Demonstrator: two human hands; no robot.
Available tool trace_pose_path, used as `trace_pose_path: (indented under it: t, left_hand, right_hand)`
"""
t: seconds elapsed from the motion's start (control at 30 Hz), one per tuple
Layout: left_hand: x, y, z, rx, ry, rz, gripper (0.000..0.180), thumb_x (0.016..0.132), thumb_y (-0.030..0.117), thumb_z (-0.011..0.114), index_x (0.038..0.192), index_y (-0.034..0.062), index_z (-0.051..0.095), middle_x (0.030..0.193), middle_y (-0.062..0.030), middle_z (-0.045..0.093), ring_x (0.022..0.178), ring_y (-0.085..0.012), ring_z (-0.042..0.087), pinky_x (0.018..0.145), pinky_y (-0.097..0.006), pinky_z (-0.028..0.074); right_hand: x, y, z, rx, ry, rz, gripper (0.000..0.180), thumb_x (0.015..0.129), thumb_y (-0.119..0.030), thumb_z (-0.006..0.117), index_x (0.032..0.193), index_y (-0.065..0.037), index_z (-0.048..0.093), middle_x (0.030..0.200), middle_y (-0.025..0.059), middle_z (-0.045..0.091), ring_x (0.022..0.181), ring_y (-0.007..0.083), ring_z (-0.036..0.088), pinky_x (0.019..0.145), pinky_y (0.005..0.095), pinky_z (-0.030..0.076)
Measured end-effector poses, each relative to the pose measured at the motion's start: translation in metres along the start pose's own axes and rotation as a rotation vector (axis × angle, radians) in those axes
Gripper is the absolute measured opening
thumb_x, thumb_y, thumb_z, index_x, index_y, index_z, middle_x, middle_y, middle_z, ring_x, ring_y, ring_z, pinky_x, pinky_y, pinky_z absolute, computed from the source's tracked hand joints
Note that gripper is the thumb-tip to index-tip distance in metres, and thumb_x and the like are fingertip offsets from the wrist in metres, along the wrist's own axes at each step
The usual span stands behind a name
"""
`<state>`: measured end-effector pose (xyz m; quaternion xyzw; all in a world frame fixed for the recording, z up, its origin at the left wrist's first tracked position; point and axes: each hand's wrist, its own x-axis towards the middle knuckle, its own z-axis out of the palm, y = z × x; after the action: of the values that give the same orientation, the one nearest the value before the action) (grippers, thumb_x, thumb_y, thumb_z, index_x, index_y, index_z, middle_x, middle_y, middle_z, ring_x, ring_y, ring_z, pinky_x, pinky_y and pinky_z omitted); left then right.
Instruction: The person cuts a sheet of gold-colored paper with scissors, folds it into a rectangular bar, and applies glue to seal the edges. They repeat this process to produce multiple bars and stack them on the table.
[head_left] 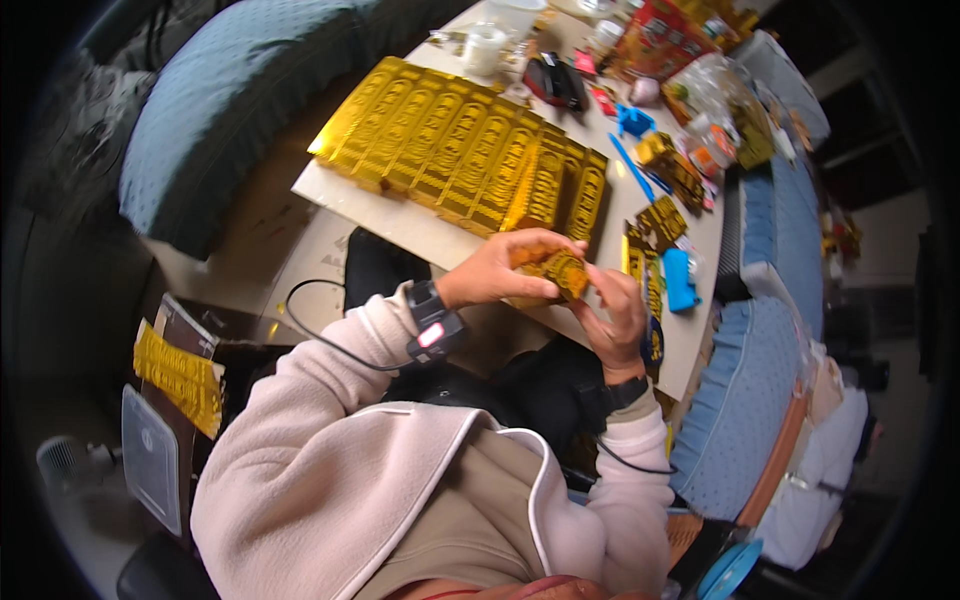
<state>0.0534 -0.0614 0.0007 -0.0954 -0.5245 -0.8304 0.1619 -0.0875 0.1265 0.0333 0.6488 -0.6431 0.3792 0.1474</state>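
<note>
Over the near edge of the table, a small gold folded-looking piece [563, 272], printed like the cartons, is held between both my hands. My left hand [495, 268] wraps round it from the left, thumb along its near side. From the right, my right hand [615, 312] pinches its end with thumb and fingers. Whether it is a small box or folded card I cannot make out. Just beyond my hands lies a row of several long shiny gold cartons [430, 140], side by side; those at the right end are tilted.
The pale table [345, 205] also carries a blue tape-like block [680, 280], a blue stick [630, 165], a black-and-red object [553, 82], a white cup [485, 48] and a red bag [655, 40]. Blue padded seats [220, 110] flank it. A gold sheet [178, 375] hangs at left.
</note>
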Motion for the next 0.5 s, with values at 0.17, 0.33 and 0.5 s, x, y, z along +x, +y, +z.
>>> trace_pose_path:
  t: [0.17,0.33,0.5]
  left_hand:
    - [-0.014,0.013,0.007,0.013,0.049,0.026,0.058,0.084,0.003,0.083,0.137,-0.0013,0.059,0.147,-0.0135,0.058,0.141,-0.0210,0.050,0.120,-0.036,0.036]
    - [-0.067,0.048,-0.006,0.086,0.150,0.105,0.060,0.084,0.007,0.084,0.137,-0.0006,0.059,0.151,-0.0162,0.055,0.142,-0.0235,0.049,0.121,-0.038,0.035]
    - [-0.141,0.088,-0.022,0.082,0.412,0.130,0.069,0.082,0.026,0.088,0.138,0.0021,0.058,0.152,-0.0194,0.053,0.134,-0.0285,0.057,0.117,-0.045,0.041]
  right_hand:
    - [-0.026,-0.010,0.013,0.239,0.219,0.275,0.051,0.095,-0.019,0.075,0.137,-0.002,0.053,0.110,0.0102,0.058,0.081,0.0161,0.054,0.072,0.0279,0.049]
    - [-0.018,-0.033,0.055,0.325,-0.035,0.268,0.038,0.097,-0.012,0.072,0.131,-0.005,0.058,0.111,0.0124,0.063,0.085,0.0192,0.061,0.069,0.0284,0.051]
    - [0.016,-0.062,0.128,0.037,-0.294,-0.085,0.057,0.085,-0.026,0.081,0.133,-0.009,0.054,0.125,0.0103,0.059,0.112,0.0294,0.062,0.091,0.0385,0.052]
